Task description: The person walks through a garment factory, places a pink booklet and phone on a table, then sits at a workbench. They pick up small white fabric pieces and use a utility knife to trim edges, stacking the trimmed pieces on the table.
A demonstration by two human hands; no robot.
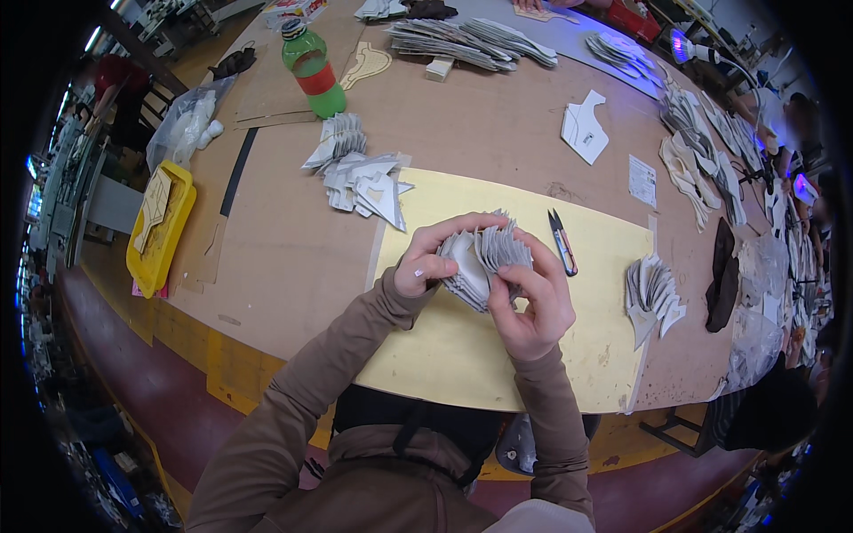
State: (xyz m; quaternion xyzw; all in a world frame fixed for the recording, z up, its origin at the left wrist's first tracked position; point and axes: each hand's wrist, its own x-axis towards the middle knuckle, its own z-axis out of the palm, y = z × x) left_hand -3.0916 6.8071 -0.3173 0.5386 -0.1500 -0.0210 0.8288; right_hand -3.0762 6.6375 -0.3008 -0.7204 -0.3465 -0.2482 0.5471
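Note:
Between my two hands is a fanned stack of cut grey-white pieces [471, 266], held above the yellow sheet [444, 355]. My left hand [431, 258] grips the stack's left side, thumb lying across the front. On the right edge, my right hand [538, 298] pinches the pieces between thumb and fingers. A pair of thread snips [562, 242] lies just beyond my right hand. Farther right rests another fanned bundle of grey-white pieces [651, 293]. Two more piles of cut pieces [360, 182] sit at the sheet's upper left corner.
A green bottle [313, 71] with a red label stands at the far left. A yellow tray [162, 226] holds a pattern piece at the left edge. Long stacks of pieces [471, 43] lie at the back. A white template [585, 127], a printed label [642, 180] and dark cloth [721, 275] lie right.

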